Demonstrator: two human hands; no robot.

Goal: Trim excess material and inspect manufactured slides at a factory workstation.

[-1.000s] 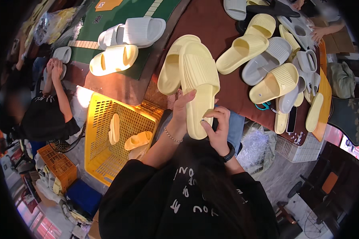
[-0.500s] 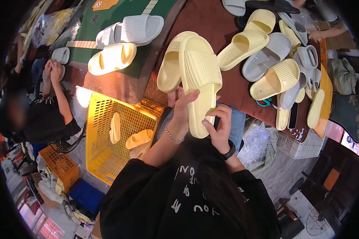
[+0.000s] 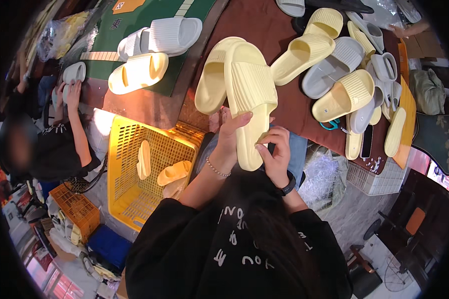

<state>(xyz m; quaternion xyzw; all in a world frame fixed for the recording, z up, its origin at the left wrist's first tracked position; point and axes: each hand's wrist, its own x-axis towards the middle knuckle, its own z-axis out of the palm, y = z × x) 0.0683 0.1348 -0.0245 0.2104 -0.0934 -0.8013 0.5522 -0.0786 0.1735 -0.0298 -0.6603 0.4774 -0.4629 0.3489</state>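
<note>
Left hand (image 3: pixel 228 137) grasping one yellow slipper (image 3: pixel 254 117); right hand (image 3: pixel 277 149) at its heel edge, cannot tell if gripping. Beyond left hand, one second slipper (image 3: pixel 210 82). Left of grip, one yellow crate (image 3: pixel 115 172).

1. Held slipper (image 3: pixel 250 102): matt, foamy-looking plastic, smooth footbed (image 3: pixel 252 135), ribbed strap (image 3: pixel 254 84)
2. Yellow basket (image 3: pixel 117 167): hard plastic, bit of a sheen
3. Desk (image 3: pixel 249 25): dull brown cloth, looks like
4. Clear wrap (image 3: pixel 322 177): crinkly, super glossy plastic
5. Black top (image 3: pixel 179 244): matt cloth
</note>
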